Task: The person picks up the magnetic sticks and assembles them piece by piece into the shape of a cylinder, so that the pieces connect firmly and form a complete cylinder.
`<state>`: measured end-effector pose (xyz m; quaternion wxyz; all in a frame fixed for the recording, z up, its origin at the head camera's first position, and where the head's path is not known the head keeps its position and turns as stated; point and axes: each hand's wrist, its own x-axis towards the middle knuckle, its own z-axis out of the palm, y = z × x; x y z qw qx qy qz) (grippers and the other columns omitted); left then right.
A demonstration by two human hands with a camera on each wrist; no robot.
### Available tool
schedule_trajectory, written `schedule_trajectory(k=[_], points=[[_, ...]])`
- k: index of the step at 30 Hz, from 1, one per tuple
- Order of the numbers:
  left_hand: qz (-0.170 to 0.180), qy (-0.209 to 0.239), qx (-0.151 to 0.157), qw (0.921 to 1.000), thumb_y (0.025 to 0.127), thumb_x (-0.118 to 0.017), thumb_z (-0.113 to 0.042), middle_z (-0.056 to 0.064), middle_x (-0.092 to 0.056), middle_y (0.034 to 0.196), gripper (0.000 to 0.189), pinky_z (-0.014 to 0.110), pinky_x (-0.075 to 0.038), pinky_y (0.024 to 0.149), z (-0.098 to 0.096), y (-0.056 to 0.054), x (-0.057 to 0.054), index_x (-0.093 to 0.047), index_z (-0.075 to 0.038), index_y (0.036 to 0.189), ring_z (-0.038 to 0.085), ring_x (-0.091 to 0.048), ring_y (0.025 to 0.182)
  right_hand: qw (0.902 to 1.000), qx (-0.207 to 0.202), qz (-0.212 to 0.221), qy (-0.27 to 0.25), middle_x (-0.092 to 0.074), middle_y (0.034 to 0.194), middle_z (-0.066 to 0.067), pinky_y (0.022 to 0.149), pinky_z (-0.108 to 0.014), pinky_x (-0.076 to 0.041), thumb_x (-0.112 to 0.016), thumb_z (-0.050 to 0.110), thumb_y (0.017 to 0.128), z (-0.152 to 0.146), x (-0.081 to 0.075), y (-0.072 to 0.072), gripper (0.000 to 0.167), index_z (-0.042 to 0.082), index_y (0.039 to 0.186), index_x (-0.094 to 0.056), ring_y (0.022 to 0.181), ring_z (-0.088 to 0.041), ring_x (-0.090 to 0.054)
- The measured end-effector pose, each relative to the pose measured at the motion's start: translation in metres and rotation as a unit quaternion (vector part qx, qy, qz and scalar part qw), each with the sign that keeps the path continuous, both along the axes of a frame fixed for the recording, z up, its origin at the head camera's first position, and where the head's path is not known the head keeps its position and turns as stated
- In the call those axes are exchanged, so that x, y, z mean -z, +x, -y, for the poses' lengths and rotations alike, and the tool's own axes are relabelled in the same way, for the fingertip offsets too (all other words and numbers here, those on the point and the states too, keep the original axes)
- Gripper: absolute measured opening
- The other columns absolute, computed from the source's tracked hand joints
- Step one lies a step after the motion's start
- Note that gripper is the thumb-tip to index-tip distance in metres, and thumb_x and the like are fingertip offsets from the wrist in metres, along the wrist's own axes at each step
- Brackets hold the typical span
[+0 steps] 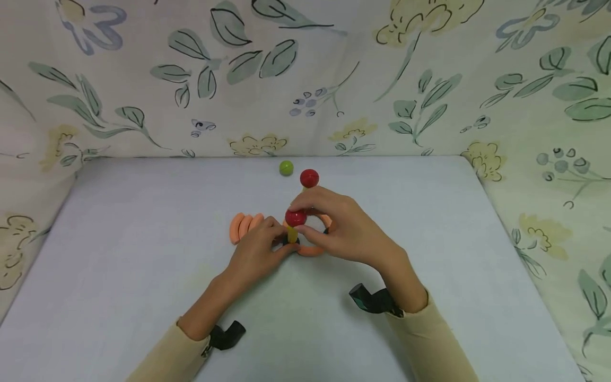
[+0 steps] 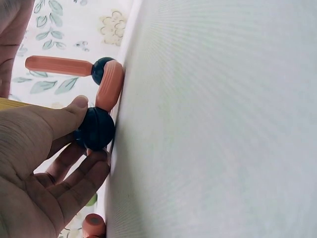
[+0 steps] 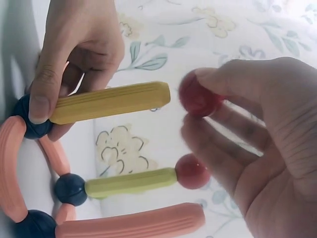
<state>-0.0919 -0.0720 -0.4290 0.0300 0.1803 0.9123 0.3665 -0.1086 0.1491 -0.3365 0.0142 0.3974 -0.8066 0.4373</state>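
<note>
My right hand (image 1: 350,228) pinches a red ball (image 1: 295,218) between thumb and fingers. Just off the free end of an upright yellow rod (image 3: 114,103), the ball stands apart by a small gap in the right wrist view. My left hand (image 1: 258,249) holds the dark blue ball (image 2: 96,129) at that rod's foot. This ball belongs to a ring of curved orange rods (image 1: 311,251) and dark blue balls, partly hidden by my hands. From the ring also rise a yellow-green rod (image 3: 131,182) topped by another red ball (image 1: 309,178) and a bare-ended orange rod (image 3: 133,220).
Several loose curved orange rods (image 1: 243,226) lie left of the ring, partly behind my left hand. A green ball (image 1: 286,168) sits near the back edge of the white table (image 1: 143,239). Floral cloth (image 1: 334,79) hangs behind the table.
</note>
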Motion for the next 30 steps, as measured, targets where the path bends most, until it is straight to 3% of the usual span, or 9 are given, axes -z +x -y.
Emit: schedule_trajectory(k=[7,15,16,21,25,30], points=[[-0.002,-0.012,0.000,0.9999,0.090,-0.086,-0.030,0.000,-0.064,0.097,0.016,0.027,-0.046,0.075,0.001,0.001,-0.003,-0.077,-0.019,0.097,0.015,-0.056,0.088,0.9987,0.013,0.007,0.049,-0.069,0.121,0.004,0.102,-0.031,-0.057,-0.077,0.008,0.095,0.001,0.002,0.001,0.032,0.011,0.125,-0.067,0.112,-0.008,-0.069],[-0.013,-0.017,0.001,0.9998,0.089,-0.087,-0.030,0.001,-0.062,0.092,0.017,0.027,-0.044,0.073,0.002,0.000,-0.005,-0.076,-0.018,0.093,0.014,-0.054,0.085,0.9970,0.024,-0.020,0.071,-0.069,0.125,0.005,0.097,-0.032,-0.057,-0.080,0.014,0.094,-0.003,-0.003,0.001,0.034,0.014,0.126,-0.070,0.111,-0.007,-0.064],[-0.012,-0.015,0.001,0.9998,0.089,-0.088,-0.030,0.001,-0.062,0.093,0.017,0.026,-0.044,0.073,0.000,0.000,-0.004,-0.076,-0.018,0.093,0.013,-0.054,0.085,0.9974,0.027,-0.015,0.066,-0.069,0.124,0.005,0.092,-0.031,-0.058,-0.081,0.014,0.094,-0.006,-0.004,0.002,0.034,0.014,0.127,-0.070,0.110,-0.007,-0.064],[0.001,0.000,0.011,0.9999,0.089,-0.088,-0.031,0.000,-0.064,0.095,0.019,0.026,-0.047,0.075,-0.006,0.000,0.001,-0.078,-0.017,0.098,0.012,-0.057,0.087,0.9969,0.076,-0.018,-0.002,-0.074,0.121,0.002,0.093,-0.027,-0.059,-0.080,0.008,0.094,-0.030,-0.008,0.007,0.032,0.012,0.125,-0.073,0.109,-0.011,-0.070],[0.007,-0.003,0.005,1.0000,0.088,-0.088,-0.032,-0.001,-0.064,0.095,0.020,0.026,-0.048,0.075,-0.008,0.000,0.000,-0.079,-0.018,0.099,0.011,-0.057,0.088,0.9865,0.145,-0.022,-0.074,-0.075,0.121,-0.005,0.100,-0.023,-0.057,-0.073,-0.002,0.095,-0.052,-0.003,0.009,0.035,0.008,0.128,-0.071,0.111,-0.015,-0.072],[0.011,-0.009,-0.010,0.9998,0.087,-0.089,-0.032,-0.001,-0.064,0.096,0.022,0.027,-0.049,0.076,-0.003,0.000,-0.002,-0.080,-0.017,0.100,0.012,-0.059,0.090,0.9798,0.165,0.059,-0.097,-0.070,0.132,-0.013,0.102,-0.020,-0.055,-0.064,-0.003,0.101,-0.074,0.020,0.007,0.042,0.006,0.141,-0.063,0.120,-0.013,-0.068]])
